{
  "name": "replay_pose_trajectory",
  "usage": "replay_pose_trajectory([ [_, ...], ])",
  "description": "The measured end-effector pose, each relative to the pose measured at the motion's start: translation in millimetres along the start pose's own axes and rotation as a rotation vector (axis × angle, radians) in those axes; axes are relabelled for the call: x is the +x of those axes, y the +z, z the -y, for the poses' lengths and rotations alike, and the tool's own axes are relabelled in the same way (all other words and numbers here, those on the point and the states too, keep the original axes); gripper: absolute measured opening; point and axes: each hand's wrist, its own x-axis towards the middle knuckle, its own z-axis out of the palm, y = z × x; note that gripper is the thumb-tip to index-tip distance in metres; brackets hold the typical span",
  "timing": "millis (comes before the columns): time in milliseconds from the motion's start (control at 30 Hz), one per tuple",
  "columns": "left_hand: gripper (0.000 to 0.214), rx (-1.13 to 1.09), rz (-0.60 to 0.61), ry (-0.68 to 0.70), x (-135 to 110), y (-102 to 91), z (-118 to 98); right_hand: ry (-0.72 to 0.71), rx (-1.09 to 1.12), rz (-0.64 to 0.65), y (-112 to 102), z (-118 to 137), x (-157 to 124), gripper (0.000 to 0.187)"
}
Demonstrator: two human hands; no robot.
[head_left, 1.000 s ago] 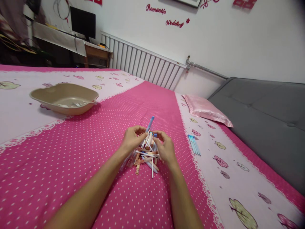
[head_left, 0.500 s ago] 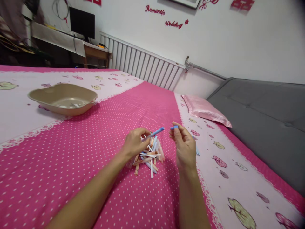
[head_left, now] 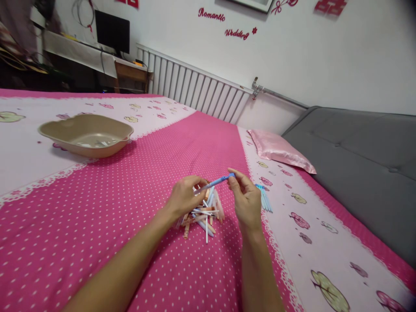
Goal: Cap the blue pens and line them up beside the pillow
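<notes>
Between finger and thumb, my left hand (head_left: 185, 197) holds a slim blue pen barrel (head_left: 214, 182), which slants up to the right over the pile. My right hand (head_left: 247, 201) pinches a small blue end piece (head_left: 231, 175) at the barrel's upper end; the two parts now meet there. Beneath my left hand lies a loose pile of pen parts (head_left: 206, 214), with white sticks and blue, orange and pale tubes; my fingers hide some of it. Just right of my right hand, several light blue pens (head_left: 265, 200) lie side by side on the bedspread.
A beige plastic basin (head_left: 87, 149) with some clear pieces inside stands on the bed at the left. The pink dotted bedspread (head_left: 143, 260) spreads under everything. A pink pillow (head_left: 279, 151) rests by the grey headboard (head_left: 357, 151). A white radiator (head_left: 195, 82) lines the wall.
My right hand has moved left, bringing the blue end piece from apart to touching the barrel's tip. More of the light blue pens shows behind it. The left hand has barely moved.
</notes>
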Motion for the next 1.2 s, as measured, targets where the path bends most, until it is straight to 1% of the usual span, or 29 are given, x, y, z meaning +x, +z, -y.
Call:
replay_pose_trajectory([
  [367,0.013,0.032,-0.002,0.036,-1.7,0.8,0.3,-0.071,-0.163,0.004,-2.0,1.5,0.2,0.033],
  [900,0.013,0.003,0.005,0.032,-2.5,2.6,-0.9,-0.041,-0.154,-0.005,-1.0,-0.4,0.8,0.036],
  [1133,0.013,-0.053,0.012,0.023,-2.1,3.2,-1.7,-0.12,-0.257,0.031,-0.8,2.6,0.0,0.035],
  [1200,0.013,-0.077,0.02,0.007,-1.9,2.8,-2.7,-0.108,-0.236,0.029,-0.5,2.5,-0.2,0.036],
])
